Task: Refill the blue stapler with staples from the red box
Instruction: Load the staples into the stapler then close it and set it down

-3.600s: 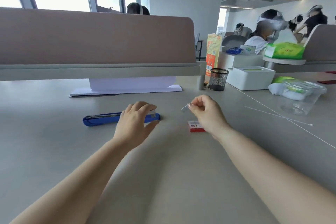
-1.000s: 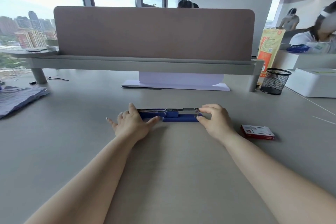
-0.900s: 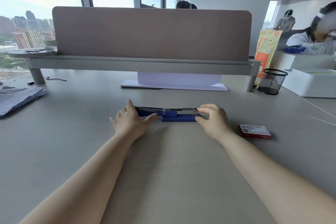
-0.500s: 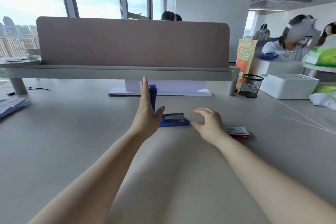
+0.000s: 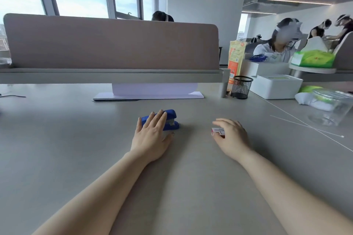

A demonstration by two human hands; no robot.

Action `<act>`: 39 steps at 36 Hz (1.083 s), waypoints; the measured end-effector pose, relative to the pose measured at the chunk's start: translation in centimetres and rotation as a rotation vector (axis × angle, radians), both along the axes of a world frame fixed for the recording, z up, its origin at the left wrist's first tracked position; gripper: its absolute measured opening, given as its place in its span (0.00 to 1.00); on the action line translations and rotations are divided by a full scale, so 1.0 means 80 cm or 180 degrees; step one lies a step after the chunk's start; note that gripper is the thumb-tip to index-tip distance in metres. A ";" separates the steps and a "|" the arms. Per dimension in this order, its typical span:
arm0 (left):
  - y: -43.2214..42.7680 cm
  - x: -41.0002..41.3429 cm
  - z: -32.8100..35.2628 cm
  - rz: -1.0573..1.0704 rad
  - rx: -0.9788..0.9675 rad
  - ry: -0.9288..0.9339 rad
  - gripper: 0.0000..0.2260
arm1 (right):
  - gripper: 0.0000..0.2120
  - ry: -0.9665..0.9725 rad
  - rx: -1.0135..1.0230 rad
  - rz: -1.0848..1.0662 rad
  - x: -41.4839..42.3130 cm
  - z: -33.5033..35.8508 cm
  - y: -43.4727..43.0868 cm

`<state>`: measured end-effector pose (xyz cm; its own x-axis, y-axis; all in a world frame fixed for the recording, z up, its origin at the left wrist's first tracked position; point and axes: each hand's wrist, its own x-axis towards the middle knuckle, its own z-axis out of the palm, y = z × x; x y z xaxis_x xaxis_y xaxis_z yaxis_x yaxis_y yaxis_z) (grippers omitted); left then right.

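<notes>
Blue stapler [image 5: 170, 120] closed, mid-desk, pressed flat under open left hand [image 5: 150, 135]. Red box [image 5: 218, 132] just beside, covered by loosely curled right hand [image 5: 231, 135]; grasp not discernible. Risk: staples spilled if box tipped.

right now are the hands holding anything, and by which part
Nothing is lifted. The left hand lies flat on top of the closed blue stapler, pressing rather than gripping. The right hand covers the red box on the table; whether it grips cannot be told.

Both bare arms reach forward. The left hand [image 5: 152, 135] lies flat, fingers straight and spread a little — the right hand [image 5: 232, 137] is curled, fingers bent down.
</notes>
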<state>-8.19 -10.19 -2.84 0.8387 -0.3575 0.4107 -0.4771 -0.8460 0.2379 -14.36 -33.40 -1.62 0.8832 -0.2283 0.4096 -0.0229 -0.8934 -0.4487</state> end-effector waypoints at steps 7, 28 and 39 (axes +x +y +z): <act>0.001 0.002 0.000 0.0024 -0.0080 -0.0032 0.27 | 0.18 -0.0046 -0.0054 0.0082 0.004 0.001 0.011; 0.003 0.000 0.001 0.0015 -0.0016 -0.0010 0.29 | 0.18 0.0075 -0.0128 -0.0078 -0.004 0.001 0.006; 0.007 -0.007 0.003 0.0217 -0.0045 -0.0145 0.28 | 0.09 0.0073 -0.0131 -0.0097 -0.010 -0.003 -0.001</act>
